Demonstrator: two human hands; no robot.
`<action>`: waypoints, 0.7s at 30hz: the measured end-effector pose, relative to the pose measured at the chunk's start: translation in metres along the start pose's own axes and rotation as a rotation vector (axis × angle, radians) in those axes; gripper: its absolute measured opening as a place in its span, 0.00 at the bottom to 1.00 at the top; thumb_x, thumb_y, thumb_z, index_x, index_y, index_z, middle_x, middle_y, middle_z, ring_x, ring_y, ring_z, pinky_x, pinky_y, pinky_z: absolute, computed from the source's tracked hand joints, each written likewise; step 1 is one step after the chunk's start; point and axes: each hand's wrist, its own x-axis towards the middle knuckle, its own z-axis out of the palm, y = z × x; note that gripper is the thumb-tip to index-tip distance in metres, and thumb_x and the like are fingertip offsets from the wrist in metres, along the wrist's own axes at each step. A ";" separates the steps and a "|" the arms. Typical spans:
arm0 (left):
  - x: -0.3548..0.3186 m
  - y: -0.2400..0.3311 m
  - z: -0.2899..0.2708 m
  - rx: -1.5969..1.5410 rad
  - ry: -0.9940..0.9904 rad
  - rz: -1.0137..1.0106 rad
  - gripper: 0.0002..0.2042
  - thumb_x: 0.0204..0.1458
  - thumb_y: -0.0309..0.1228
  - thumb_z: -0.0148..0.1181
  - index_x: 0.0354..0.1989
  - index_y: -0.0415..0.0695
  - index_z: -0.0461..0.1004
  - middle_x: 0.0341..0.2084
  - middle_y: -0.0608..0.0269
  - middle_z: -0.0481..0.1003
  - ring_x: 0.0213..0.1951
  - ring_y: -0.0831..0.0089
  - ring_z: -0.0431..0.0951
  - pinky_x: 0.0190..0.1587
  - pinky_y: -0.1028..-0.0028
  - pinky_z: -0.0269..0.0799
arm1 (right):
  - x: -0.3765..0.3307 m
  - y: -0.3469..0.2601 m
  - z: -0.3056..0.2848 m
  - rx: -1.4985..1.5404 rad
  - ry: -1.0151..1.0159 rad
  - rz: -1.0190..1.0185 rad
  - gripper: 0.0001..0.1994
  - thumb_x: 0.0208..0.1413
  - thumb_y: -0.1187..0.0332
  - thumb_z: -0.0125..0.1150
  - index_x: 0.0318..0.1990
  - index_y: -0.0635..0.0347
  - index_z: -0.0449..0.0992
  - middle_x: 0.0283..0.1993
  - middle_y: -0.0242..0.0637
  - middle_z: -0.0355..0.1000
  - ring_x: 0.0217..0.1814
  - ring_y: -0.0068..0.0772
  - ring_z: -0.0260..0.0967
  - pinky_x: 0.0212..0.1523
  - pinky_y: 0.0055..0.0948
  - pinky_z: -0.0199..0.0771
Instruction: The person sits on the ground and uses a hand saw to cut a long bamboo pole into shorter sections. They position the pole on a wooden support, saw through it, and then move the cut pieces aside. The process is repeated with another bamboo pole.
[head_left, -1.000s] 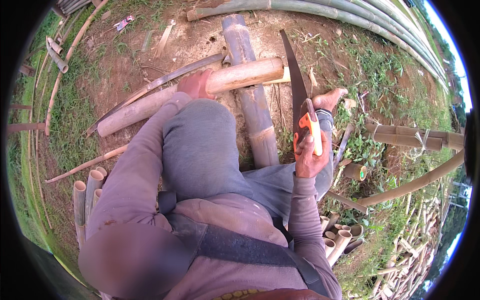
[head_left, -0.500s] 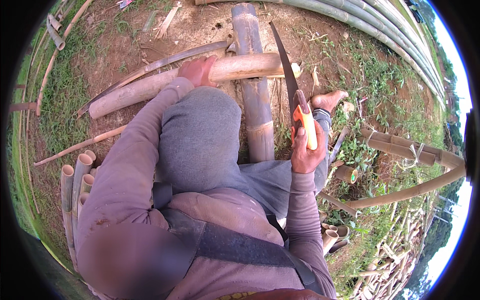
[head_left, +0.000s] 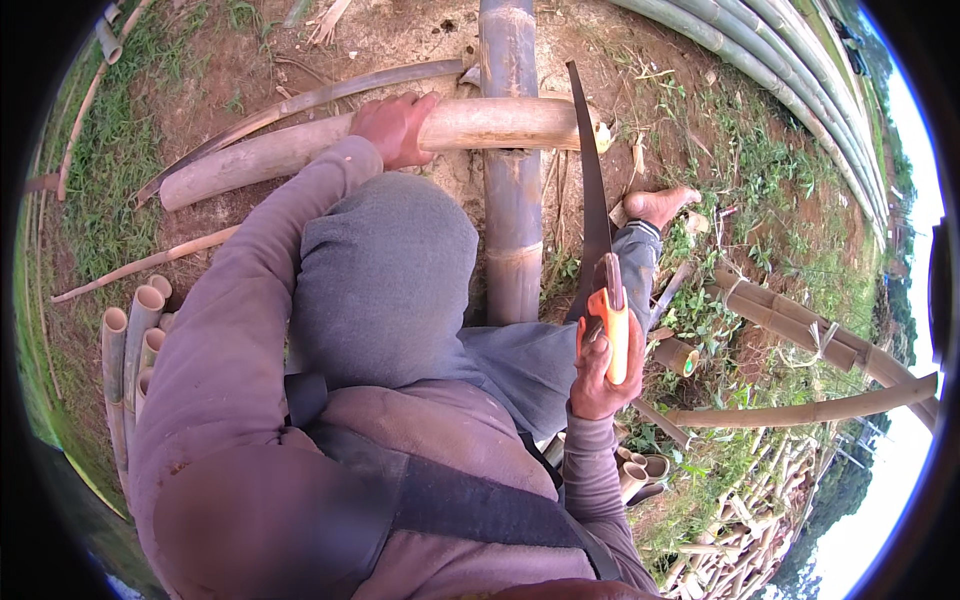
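My left hand grips a pale bamboo pole that lies crosswise over a thick grey-green bamboo trunk on the bare dirt. My right hand is closed around the orange handle of a curved pruning saw. The saw's dark blade points away from me, its tip near the cut right end of the pale pole. My raised knee in grey trousers hides the ground between the hands. My bare foot rests to the right of the blade.
Several cut hollow bamboo tubes lie at my left and more short pieces sit low on the right. Long green bamboo poles run along the top right. A lashed bamboo frame stands at the right amid grass.
The saw in my right hand has come lower and closer to the pale pole's right end. My left hand has stayed on the pole while the view shifted down toward the work.
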 end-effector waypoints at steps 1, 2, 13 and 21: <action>0.004 0.000 0.001 -0.013 0.001 0.024 0.47 0.46 0.51 0.75 0.75 0.54 0.61 0.61 0.52 0.74 0.61 0.51 0.78 0.66 0.50 0.70 | 0.025 0.010 0.017 -0.023 0.019 0.008 0.26 0.69 0.63 0.65 0.65 0.76 0.70 0.61 0.54 0.77 0.59 0.44 0.80 0.56 0.38 0.84; 0.004 0.003 0.002 -0.021 0.008 0.048 0.47 0.46 0.51 0.75 0.75 0.54 0.61 0.61 0.52 0.74 0.61 0.51 0.77 0.66 0.51 0.70 | 0.060 0.020 0.038 -0.153 0.031 -0.130 0.23 0.67 0.67 0.65 0.63 0.74 0.72 0.58 0.53 0.79 0.56 0.44 0.82 0.55 0.37 0.83; 0.002 0.002 0.000 0.047 -0.003 0.017 0.47 0.47 0.51 0.75 0.76 0.54 0.60 0.62 0.53 0.74 0.62 0.52 0.77 0.64 0.52 0.73 | -0.017 0.002 -0.009 -0.157 0.005 -0.039 0.27 0.68 0.64 0.65 0.66 0.77 0.67 0.61 0.57 0.75 0.60 0.48 0.79 0.55 0.39 0.85; 0.011 0.008 -0.003 0.024 -0.039 0.014 0.48 0.48 0.51 0.75 0.77 0.56 0.58 0.62 0.52 0.74 0.63 0.51 0.76 0.66 0.51 0.72 | 0.104 0.017 0.060 -0.255 -0.001 -0.113 0.21 0.67 0.71 0.65 0.63 0.74 0.72 0.55 0.50 0.81 0.51 0.34 0.82 0.52 0.32 0.81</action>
